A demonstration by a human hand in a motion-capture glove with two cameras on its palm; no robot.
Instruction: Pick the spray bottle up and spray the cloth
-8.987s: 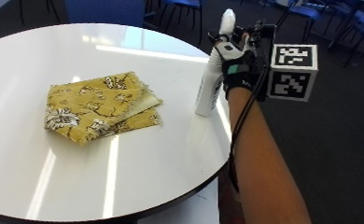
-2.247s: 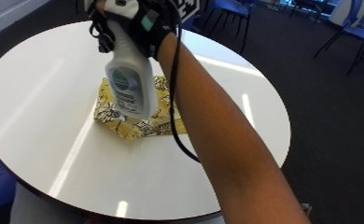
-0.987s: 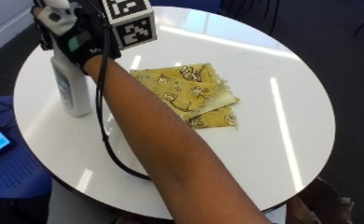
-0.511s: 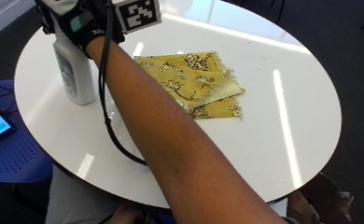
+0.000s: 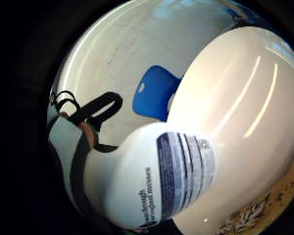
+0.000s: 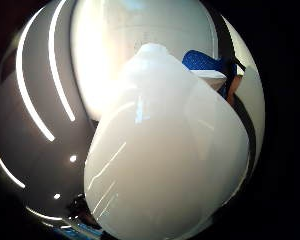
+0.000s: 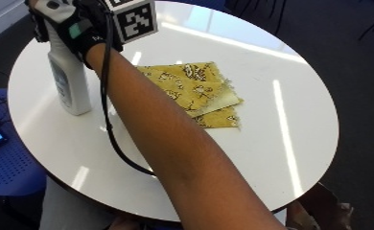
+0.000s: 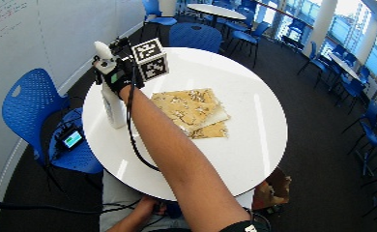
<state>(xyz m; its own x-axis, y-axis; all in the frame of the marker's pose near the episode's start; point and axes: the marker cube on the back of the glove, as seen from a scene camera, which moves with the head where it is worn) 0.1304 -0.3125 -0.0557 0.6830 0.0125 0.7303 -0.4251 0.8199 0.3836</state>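
A white spray bottle [image 7: 69,86] stands upright on the round white table [image 7: 289,120], close to its edge. My gloved right hand [image 7: 78,28] grips the bottle at its neck and head, fingers curled round it. In the wide outside view the hand [image 8: 118,75] is on top of the bottle [image 8: 114,108]. A folded yellow patterned cloth [image 7: 193,91] lies flat in the middle of the table, apart from the bottle. Both palm views are filled by the bottle's body [image 5: 157,181] [image 6: 165,160], and a corner of the cloth [image 5: 255,218] shows on the table.
A blue chair [image 8: 31,104] stands beside the table on the bottle's side, with a small lit device [image 8: 71,139] on another seat below the table's edge. More blue chairs and tables stand farther off. Bare tabletop [image 8: 253,145] lies beyond the cloth.
About two seconds ago my hand held the bottle in the air over the cloth. Now the bottle stands on the table beside the cloth, my hand still round it. The outside camera has moved.
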